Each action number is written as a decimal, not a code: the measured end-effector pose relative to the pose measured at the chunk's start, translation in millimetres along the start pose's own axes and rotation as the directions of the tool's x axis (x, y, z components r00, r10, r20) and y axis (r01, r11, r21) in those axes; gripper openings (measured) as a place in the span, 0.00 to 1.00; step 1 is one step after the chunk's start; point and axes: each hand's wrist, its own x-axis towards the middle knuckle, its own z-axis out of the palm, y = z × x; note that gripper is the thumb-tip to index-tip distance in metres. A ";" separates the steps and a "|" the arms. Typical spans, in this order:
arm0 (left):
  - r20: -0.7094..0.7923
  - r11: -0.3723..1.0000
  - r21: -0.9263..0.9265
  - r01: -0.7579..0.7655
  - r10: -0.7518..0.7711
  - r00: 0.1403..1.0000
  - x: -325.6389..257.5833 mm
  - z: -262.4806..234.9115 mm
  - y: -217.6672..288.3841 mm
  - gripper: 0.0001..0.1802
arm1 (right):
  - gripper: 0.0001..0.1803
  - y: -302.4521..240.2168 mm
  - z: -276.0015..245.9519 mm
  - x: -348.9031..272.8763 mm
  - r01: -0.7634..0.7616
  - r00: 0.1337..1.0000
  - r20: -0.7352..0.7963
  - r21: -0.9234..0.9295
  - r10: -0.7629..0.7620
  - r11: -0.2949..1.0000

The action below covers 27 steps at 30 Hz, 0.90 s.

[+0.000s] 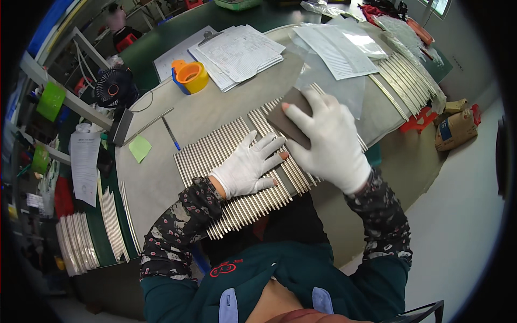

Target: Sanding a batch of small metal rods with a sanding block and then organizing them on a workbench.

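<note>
The dark abrasive pad [288,123] lies on the row of metal rods [237,177], pressed flat under the right hand [331,142]. The left hand [249,164], fingers spread, steadies the rods beside it. Rubbing seems underway; the next stroke likely needs even pressure. Beyond the hands the grey worktop [161,177] carries papers [239,51], tape rolls [191,76], a fan [113,89].

Row of metal rods [237,161] side by side on the table [177,118], directly before the body. Left hand [249,164] flat on the rods; right hand [331,142] just right of it, on a flat pad [288,116] atop them. Tape roll [192,76] and papers [239,54] behind; fan [113,89] far left.
</note>
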 end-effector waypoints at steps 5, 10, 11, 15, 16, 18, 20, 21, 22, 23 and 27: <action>-0.073 0.999 -0.032 0.012 -0.014 0.997 -14.5 0.9 2.9 0.38 | 0.24 15.1 35.2 74.1 -0.201 0.977 0.075 -0.005 0.201 0.980; -0.044 0.998 -0.066 0.019 -0.022 0.999 -18.4 1.4 11.7 0.38 | 0.24 74.7 19.8 37.0 -0.498 0.865 0.018 -0.098 0.502 0.862; -0.049 0.997 -0.070 0.014 -0.017 0.999 -18.5 3.2 12.0 0.38 | 0.25 90.0 14.5 31.1 -0.599 0.793 0.079 -0.084 0.604 0.797; 0.000 0.996 -0.088 0.031 -0.032 1.000 -13.2 1.0 9.6 0.36 | 0.28 109.5 20.1 -4.5 -0.561 0.827 0.005 0.076 0.562 0.824; -0.007 0.995 -0.094 0.021 -0.022 1.000 -6.4 -3.6 4.5 0.37 | 0.28 107.0 14.7 -12.1 -0.497 0.865 -0.021 0.094 0.501 0.863; -0.047 0.996 -0.088 -0.004 0.000 0.999 3.2 -17.5 -0.1 0.37 | 0.27 83.8 -5.9 -32.6 -0.428 0.901 -0.026 0.112 0.434 0.897; -0.132 0.997 -0.071 -0.022 0.013 0.991 17.8 -19.6 -9.9 0.38 | 0.26 73.4 -10.2 -53.1 -0.389 0.919 -0.031 0.108 0.394 0.915; -0.174 0.996 -0.085 -0.029 0.014 0.985 25.7 -14.9 -13.1 0.38 | 0.26 70.6 -8.0 -65.8 -0.400 0.915 0.004 0.113 0.403 0.909; -0.184 0.997 -0.077 -0.024 0.009 0.983 33.3 -8.9 -15.3 0.38 | 0.27 67.4 -7.4 -77.3 -0.430 0.902 0.027 0.128 0.430 0.894; -0.203 0.998 -0.057 -0.025 0.013 0.979 42.1 -2.8 -18.7 0.37 | 0.27 66.5 -6.2 -87.4 -0.454 0.890 0.035 0.139 0.454 0.880; -0.057 1.000 0.006 0.015 -0.014 0.998 46.8 9.4 -14.9 0.37 | 0.29 55.0 -8.1 -120.4 -0.503 0.864 0.078 0.087 0.498 0.860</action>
